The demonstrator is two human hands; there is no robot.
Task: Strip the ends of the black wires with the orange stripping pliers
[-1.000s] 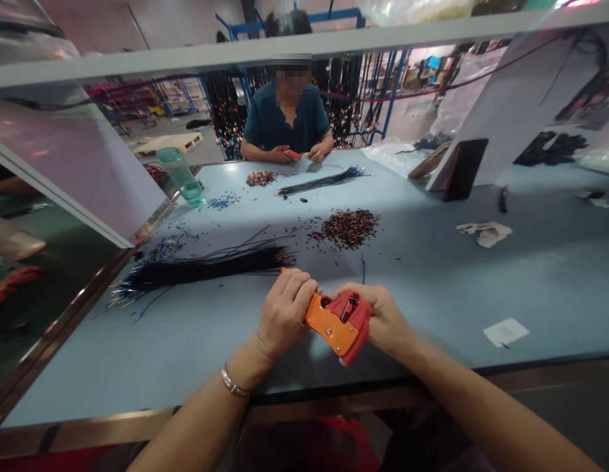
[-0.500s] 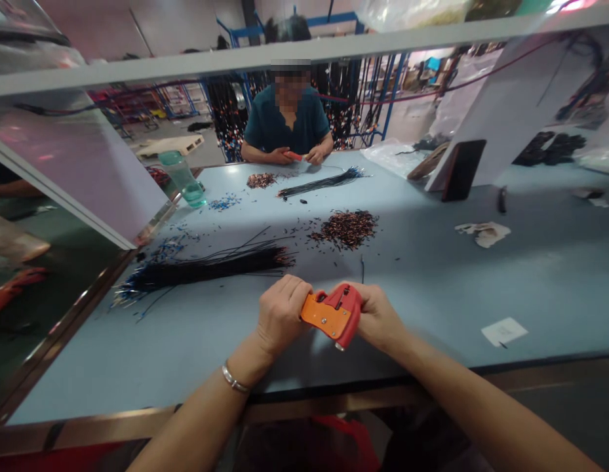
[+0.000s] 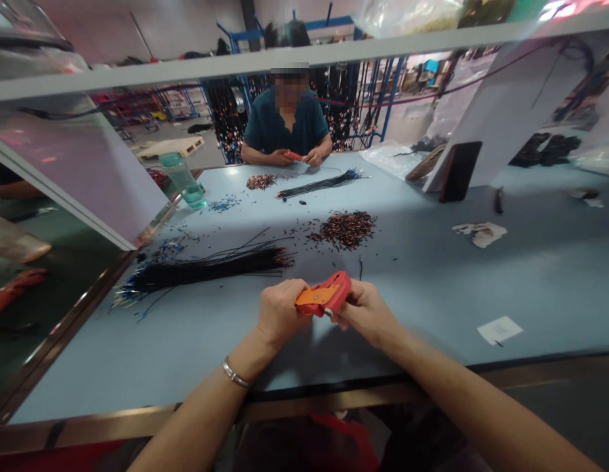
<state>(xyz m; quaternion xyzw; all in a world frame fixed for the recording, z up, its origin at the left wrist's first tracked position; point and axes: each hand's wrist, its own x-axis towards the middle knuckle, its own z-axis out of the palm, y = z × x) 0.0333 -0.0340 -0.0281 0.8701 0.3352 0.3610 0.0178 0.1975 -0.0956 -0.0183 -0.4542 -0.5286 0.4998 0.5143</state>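
Both my hands hold a red and orange hand tool (image 3: 324, 296) just above the pale blue table (image 3: 432, 275), near its front edge. My left hand (image 3: 279, 311) is closed around the tool's left end. My right hand (image 3: 366, 311) grips its right side, fingers curled. The tool is tilted nearly flat, orange face up. A bundle of thin black wires (image 3: 206, 267) lies just beyond my left hand. A heap of small copper-coloured terminals (image 3: 346, 228) sits farther back, past the tool.
Across the table a person in a dark teal shirt (image 3: 287, 124) works with a red tool, a second wire bundle (image 3: 321, 183) and a small terminal pile (image 3: 261, 180). A green-capped bottle (image 3: 183, 178) stands at left. A dark phone (image 3: 459, 172), crumpled paper (image 3: 478, 233) and a paper slip (image 3: 499, 330) lie at right.
The tool has been turned from showing its broad orange side to lying nearly flat, and both hands have shifted slightly up and away from me.
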